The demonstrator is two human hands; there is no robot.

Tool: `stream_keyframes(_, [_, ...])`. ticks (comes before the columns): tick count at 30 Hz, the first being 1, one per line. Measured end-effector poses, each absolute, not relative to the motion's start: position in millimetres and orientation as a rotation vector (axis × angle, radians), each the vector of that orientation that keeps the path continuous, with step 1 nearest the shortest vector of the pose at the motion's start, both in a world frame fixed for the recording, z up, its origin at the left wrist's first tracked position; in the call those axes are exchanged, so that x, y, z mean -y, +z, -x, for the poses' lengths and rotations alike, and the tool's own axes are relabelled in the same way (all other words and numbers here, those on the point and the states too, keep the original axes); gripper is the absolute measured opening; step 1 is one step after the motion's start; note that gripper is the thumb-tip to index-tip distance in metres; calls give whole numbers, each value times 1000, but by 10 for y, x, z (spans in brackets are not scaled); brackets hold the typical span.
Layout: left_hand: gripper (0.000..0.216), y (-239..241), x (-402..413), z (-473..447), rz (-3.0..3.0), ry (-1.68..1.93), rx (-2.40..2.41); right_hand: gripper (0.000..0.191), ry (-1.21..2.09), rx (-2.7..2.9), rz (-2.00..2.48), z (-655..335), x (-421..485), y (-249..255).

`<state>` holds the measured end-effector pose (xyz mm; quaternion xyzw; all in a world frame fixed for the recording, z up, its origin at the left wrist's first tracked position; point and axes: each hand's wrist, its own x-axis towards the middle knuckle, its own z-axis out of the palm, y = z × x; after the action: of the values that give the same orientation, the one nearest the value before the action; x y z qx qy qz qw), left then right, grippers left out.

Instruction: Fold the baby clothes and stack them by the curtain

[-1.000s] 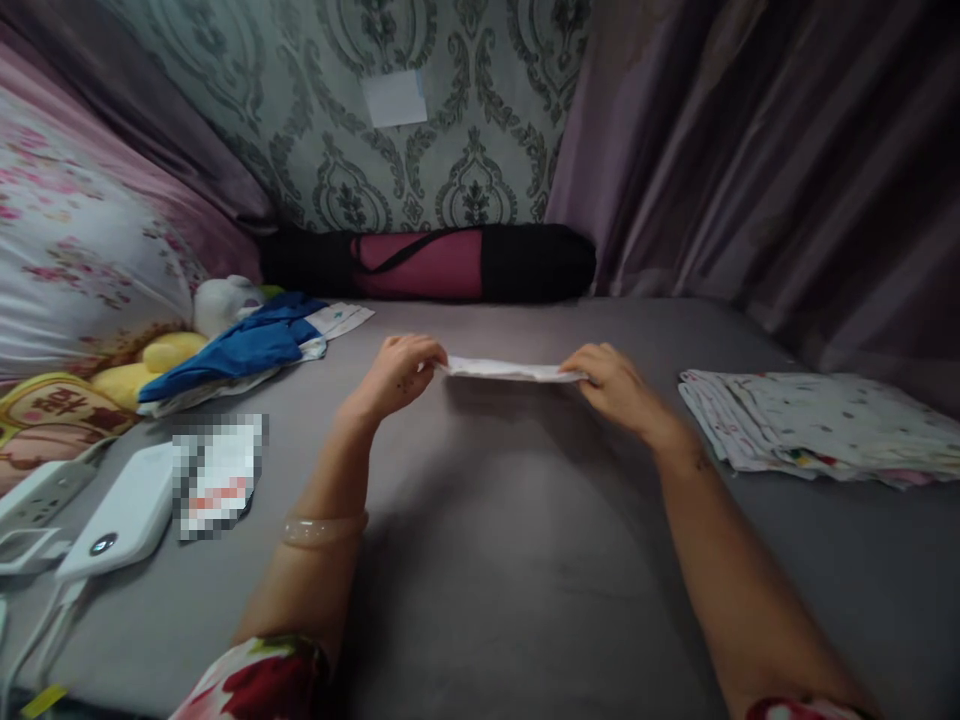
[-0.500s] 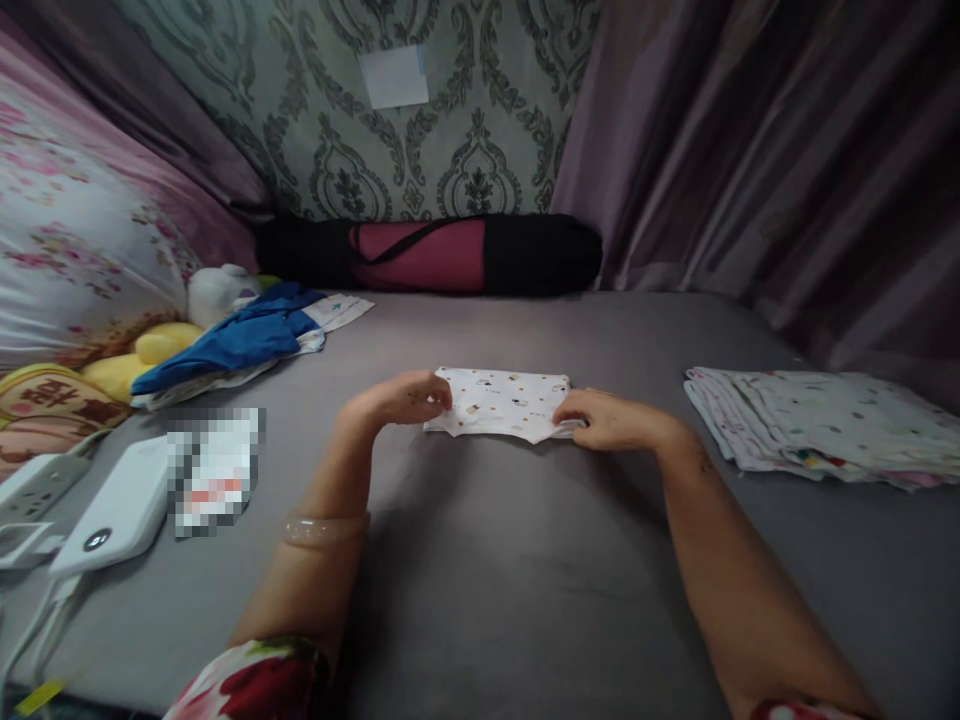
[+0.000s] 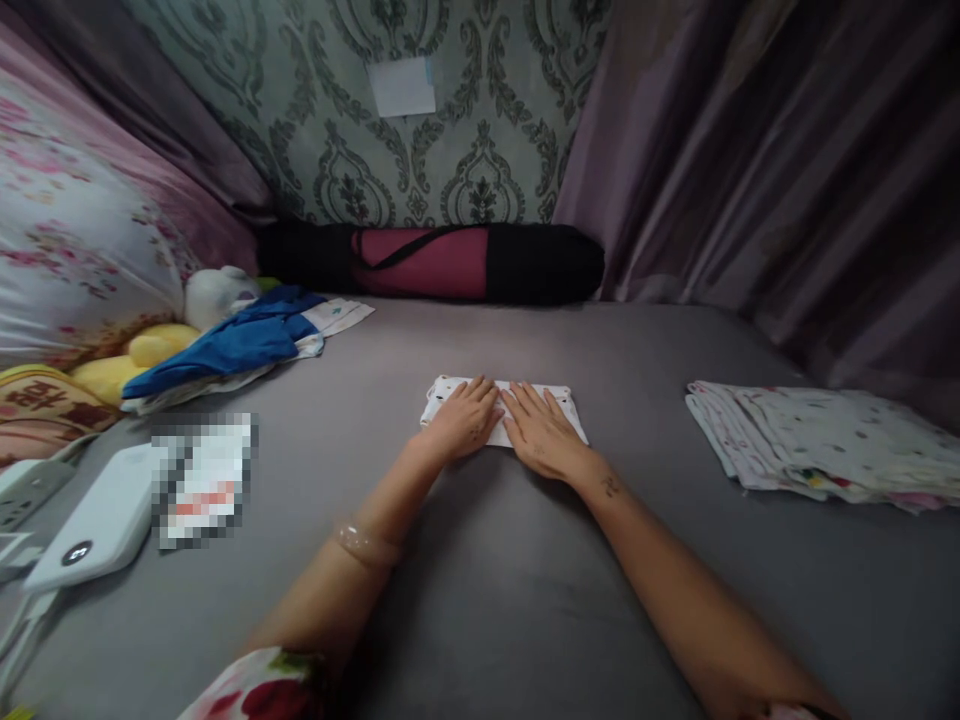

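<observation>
Head view: your left hand (image 3: pixel 466 422) and right hand (image 3: pixel 541 434) lie flat, gripping nothing, on the folded cloth (image 3: pixel 501 433), inward from the grey sheet (image 3: pixel 637 345)'s far edge; smooth evenly outward, keeping corners square.

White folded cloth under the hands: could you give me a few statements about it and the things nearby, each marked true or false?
1. The left hand and right hand rest palm-down on the white cloth. True.
2. That cloth hangs in the air. False: it lies on the gray sheet.
3. A folded stack lies to the right. True.
4. Neither arm wears jewellery. False: a bracelet circles the left forearm.
</observation>
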<state>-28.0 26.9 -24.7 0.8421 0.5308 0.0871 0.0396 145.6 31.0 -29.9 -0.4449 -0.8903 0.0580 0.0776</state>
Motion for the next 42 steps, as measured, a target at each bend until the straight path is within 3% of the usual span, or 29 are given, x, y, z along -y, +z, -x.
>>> stream_keyframes(16, [63,-314,-275,350,-2442,210,-1786,55,283,2615,1461,-1473,-357,-258])
stream_keyframes(26, [67,-411,-316,497,-2337,116,-1966,63,145,2523,1698,-1680,-491,-418])
stream_keyframes(37, [58,-368,-368,682,-2146,201,-1930,66,133,2499,1775,-1802,-557,-444])
stream_keyframes(42, [48,-376,-482,773,-1897,658,-1905,63,105,2536,1784,-1688,-536,-256])
